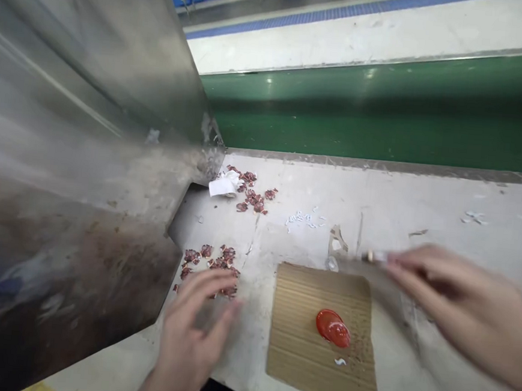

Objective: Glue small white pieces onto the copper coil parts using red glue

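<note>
Worktop (396, 197): left hand (194, 330) half-spread, right hand (456, 295) pinched round tool (376, 257)

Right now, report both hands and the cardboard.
Left hand open, partly covering brown pieces. Right hand pinching slim item, blurred. Red blob on cardboard; small white piece beside it.
</note>
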`<state>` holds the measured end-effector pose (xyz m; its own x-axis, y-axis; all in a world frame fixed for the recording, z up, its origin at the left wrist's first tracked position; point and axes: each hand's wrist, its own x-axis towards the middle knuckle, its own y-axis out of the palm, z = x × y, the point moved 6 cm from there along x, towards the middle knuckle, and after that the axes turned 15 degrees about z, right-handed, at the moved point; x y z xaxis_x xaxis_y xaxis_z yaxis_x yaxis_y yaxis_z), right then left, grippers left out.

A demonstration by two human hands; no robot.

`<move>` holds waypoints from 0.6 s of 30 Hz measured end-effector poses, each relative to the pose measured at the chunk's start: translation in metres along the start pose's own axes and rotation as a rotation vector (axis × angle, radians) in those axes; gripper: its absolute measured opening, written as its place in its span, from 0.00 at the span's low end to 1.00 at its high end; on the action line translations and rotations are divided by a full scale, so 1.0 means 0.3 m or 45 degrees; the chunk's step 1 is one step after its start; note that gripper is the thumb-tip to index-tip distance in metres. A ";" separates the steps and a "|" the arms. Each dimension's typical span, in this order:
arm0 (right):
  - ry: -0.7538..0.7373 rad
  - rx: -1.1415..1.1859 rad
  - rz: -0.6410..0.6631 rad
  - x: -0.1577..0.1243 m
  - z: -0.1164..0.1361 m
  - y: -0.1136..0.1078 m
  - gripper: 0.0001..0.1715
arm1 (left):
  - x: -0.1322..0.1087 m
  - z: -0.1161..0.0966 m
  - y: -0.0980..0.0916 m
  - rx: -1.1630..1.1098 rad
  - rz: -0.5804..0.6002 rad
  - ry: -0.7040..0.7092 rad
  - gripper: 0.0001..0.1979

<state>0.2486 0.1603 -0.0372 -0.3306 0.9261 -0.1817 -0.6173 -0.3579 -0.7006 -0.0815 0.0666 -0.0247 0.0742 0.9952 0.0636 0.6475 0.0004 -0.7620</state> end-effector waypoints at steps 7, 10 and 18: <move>0.511 -0.083 0.077 0.533 -0.156 -0.272 0.32 | 0.163 0.108 -0.020 0.376 0.133 -0.218 0.15; 0.571 -0.114 0.126 0.605 -0.179 -0.321 0.41 | 0.194 0.093 -0.007 0.420 0.203 -0.186 0.14; 0.516 -0.394 0.009 0.310 -0.176 -0.445 0.18 | 0.250 0.095 -0.016 0.389 0.244 0.005 0.12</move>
<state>0.3381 0.3007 0.0030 0.0075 0.9176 -0.3974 -0.3556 -0.3690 -0.8587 -0.1007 0.1440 -0.0347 0.1755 0.9797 -0.0968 0.3653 -0.1561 -0.9177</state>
